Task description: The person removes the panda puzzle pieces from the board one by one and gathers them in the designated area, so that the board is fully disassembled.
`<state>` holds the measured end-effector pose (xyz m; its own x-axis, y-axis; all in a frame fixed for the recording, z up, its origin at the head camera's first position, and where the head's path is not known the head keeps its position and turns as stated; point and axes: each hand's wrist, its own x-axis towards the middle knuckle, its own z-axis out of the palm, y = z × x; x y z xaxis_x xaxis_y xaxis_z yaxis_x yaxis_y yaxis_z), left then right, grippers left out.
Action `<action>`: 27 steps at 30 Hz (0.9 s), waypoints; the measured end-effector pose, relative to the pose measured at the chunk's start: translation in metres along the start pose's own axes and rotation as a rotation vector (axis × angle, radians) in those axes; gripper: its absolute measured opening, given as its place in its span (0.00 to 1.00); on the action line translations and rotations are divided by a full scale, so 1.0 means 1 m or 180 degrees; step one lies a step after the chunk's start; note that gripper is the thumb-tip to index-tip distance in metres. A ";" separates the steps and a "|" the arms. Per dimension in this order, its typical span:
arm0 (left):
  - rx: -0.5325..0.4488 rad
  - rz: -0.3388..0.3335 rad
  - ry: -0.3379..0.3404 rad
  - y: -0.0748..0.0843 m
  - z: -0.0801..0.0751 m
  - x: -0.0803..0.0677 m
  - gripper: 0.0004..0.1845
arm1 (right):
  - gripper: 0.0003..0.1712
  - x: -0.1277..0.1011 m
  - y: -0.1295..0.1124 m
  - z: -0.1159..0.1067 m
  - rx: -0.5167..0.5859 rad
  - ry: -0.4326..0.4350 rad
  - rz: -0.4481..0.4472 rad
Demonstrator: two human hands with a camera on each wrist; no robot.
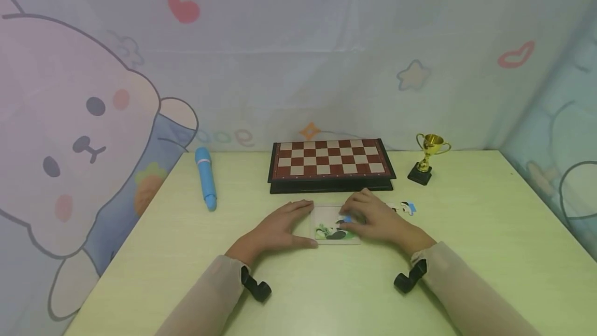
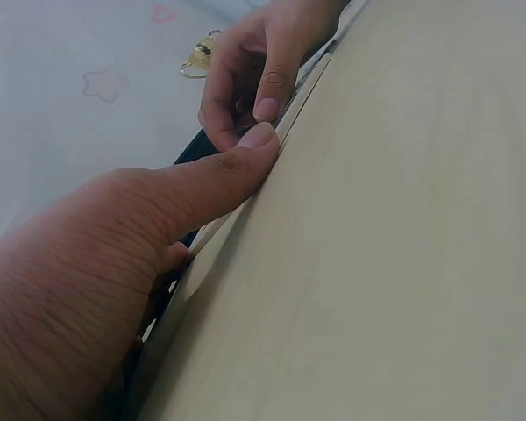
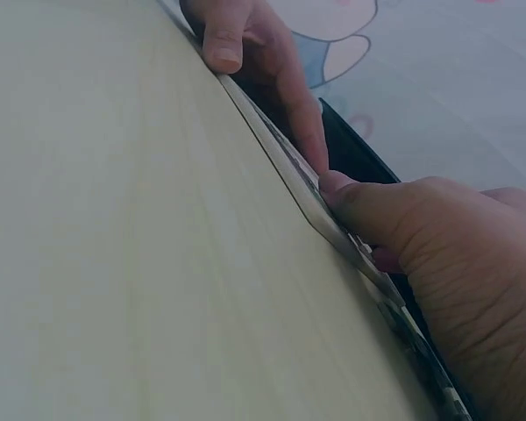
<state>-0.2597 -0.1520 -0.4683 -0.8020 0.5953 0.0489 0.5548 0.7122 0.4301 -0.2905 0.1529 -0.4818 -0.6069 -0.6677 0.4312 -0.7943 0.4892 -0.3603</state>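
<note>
A small white puzzle board (image 1: pixel 325 214) lies on the table, its lower part filled with green, black and white picture pieces (image 1: pixel 328 232). My left hand (image 1: pixel 282 226) spans the board's left side, thumb by the near corner and straight fingers by the far one. Over the right side bends my right hand (image 1: pixel 375 219), its thumb and curled fingers pinching a puzzle piece (image 1: pixel 346 219) with some blue on it. Beyond that hand, loose puzzle pieces (image 1: pixel 409 208) lie on the table, partly hidden by it. In the right wrist view, the thumb (image 3: pixel 355 202) is right at the board's edge (image 3: pixel 289 184).
Behind the board stands a black-edged chessboard box (image 1: pixel 331 159). A gold trophy cup (image 1: pixel 424 157) on a black base is at the back right, and a blue pen-like tool (image 1: pixel 206 178) lies at the back left. A printed cloth (image 1: pixel 298 66) hangs behind the table.
</note>
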 end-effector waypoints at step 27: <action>0.0034 -0.0030 -0.0006 0.001 -0.001 0.000 0.54 | 0.20 0.000 -0.003 -0.004 -0.0168 -0.0029 0.0372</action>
<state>-0.2596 -0.1519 -0.4674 -0.8068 0.5893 0.0431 0.5496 0.7217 0.4209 -0.2887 0.1539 -0.4775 -0.6953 -0.6093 0.3812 -0.7187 0.5928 -0.3634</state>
